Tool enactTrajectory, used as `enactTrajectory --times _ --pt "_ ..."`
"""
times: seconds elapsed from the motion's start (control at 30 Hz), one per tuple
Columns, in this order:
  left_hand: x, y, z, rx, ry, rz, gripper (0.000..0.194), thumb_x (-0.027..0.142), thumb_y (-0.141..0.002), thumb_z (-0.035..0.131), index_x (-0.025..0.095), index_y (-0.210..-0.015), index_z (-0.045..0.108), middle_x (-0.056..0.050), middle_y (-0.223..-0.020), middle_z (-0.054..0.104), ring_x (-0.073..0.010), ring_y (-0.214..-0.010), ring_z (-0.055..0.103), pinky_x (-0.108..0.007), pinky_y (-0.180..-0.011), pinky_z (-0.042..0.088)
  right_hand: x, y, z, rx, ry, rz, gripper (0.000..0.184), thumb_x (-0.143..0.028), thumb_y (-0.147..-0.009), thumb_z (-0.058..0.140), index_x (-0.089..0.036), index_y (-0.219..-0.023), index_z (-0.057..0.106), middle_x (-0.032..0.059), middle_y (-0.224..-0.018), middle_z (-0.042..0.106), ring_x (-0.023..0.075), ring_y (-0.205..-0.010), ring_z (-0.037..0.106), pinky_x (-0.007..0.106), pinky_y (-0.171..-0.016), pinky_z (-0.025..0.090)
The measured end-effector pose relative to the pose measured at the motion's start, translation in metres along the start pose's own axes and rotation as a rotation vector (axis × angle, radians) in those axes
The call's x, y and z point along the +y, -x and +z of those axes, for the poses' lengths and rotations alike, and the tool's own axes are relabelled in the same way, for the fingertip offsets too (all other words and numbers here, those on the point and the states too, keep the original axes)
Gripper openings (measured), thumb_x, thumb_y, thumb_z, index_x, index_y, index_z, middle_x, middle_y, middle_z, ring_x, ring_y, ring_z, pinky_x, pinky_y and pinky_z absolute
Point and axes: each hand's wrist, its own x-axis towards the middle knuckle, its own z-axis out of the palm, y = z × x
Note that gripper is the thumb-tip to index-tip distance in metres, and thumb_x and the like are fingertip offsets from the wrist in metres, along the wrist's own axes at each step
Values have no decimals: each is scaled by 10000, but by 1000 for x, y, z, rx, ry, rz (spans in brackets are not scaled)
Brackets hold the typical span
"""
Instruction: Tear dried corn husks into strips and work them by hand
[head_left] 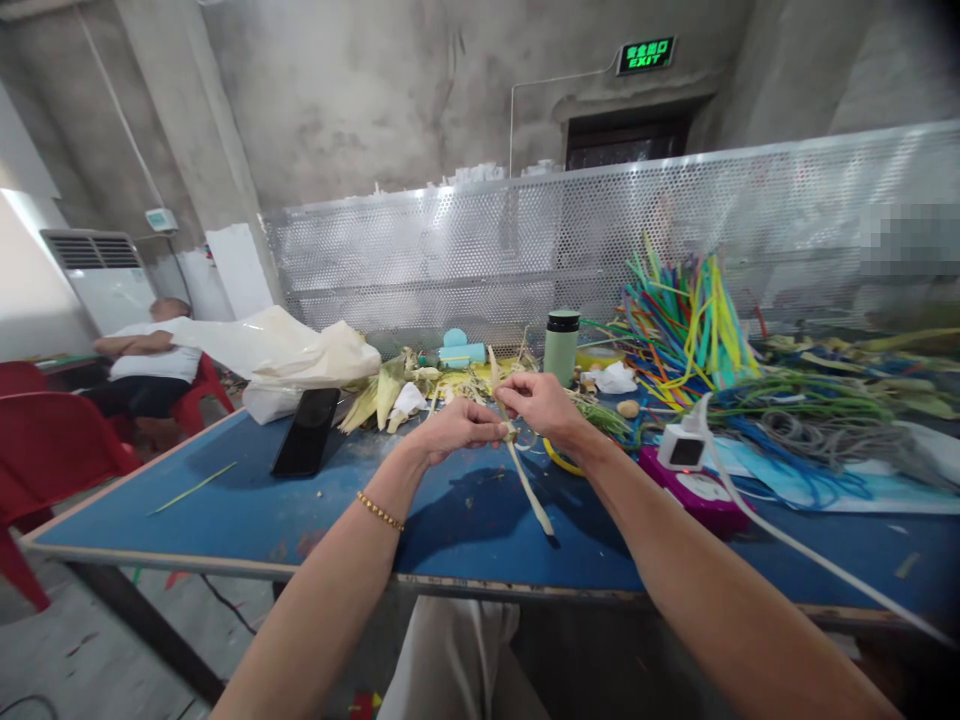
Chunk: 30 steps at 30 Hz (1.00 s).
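Over the middle of the blue table, both hands pinch a long, pale strip of dried leaf [531, 488]. My left hand [466, 430], beaded bracelet on its wrist, grips the strip near its middle. Just above and to the right, my right hand [541, 402] has its fingertips closed on it. One end of the strip points up and away; the other slants down toward the table's front edge. A small knot or fold seems to sit between the fingers, partly hidden by them. Behind the hands lie dried husks [390, 388] and leaf scraps.
A black phone [306, 432] and white plastic bag [300, 350] lie left. Behind stands a green bottle [561, 348]. Colored strips [686, 320], cords and a purple power strip [694, 490] with a charger fill the right. A person [150, 350] sits far left.
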Motion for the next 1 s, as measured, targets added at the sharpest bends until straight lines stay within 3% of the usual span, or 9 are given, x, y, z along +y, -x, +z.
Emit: enactTrajectory --times 0.23,0.4,0.5,0.67,1.0 --pt "2 -1 1 12 54 12 318 418 -697 700 114 -623 645 2 -540 501 -63 -487 335 -251 -484 195 2 -2 -2 -20 148 -49 322 -334 -820 516 -146 -574 605 16 -549 592 116 -540 499 237 -540 358" --pt "-4 -7 -6 184 210 35 327 416 -674 725 114 -626 609 -6 -598 524 -46 -468 318 -246 -471 161 0 -2 -11 -155 18 -40 286 -356 -836 520 -140 -743 682 51 -697 674 152 -640 593 248 -585 425" --pt "-10 -9 -10 198 236 39 332 424 -687 719 117 -636 602 0 -593 506 -46 -461 320 -244 -466 159 -4 1 -13 -236 -48 -26 195 -293 -785 578 -141 -822 694 44 -710 687 149 -653 615 252 -624 463" --pt "-11 -9 -11 196 237 57 329 416 -708 704 119 -626 587 1 -594 501 -46 -459 329 -246 -467 166 -4 1 -13 -200 -103 -7 145 -251 -764 582 -144 -702 656 26 -626 655 133 -579 607 246 -591 472" --pt "-6 -6 -12 166 287 63 309 390 -709 702 123 -626 571 3 -593 509 -41 -463 334 -241 -475 159 -2 0 -15 -206 -159 -12 135 -255 -767 594 -140 -728 652 21 -632 650 115 -544 597 240 -565 475"
